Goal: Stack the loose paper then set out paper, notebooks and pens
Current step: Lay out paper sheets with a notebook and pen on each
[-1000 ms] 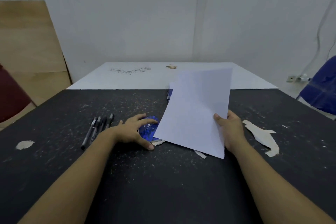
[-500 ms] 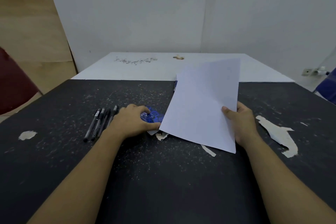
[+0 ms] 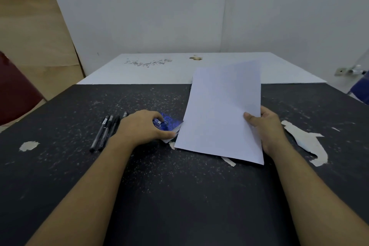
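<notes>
Four black pens point(image 3: 104, 133) lie side by side on the black table point(image 3: 179, 195), just left of the left hand point(image 3: 139, 126), whose curled fingers grip one blue notebook point(image 3: 169, 122). The right hand point(image 3: 269, 128) pinches white paper point(image 3: 219, 114), thumb on top, its far edge raised, hiding most of the notebook; the sheet count is unclear

Right hand point(image 3: 268, 129) holds paper point(image 3: 221, 114); left hand point(image 3: 141, 127) grips notebook point(image 3: 166, 123).
</notes>
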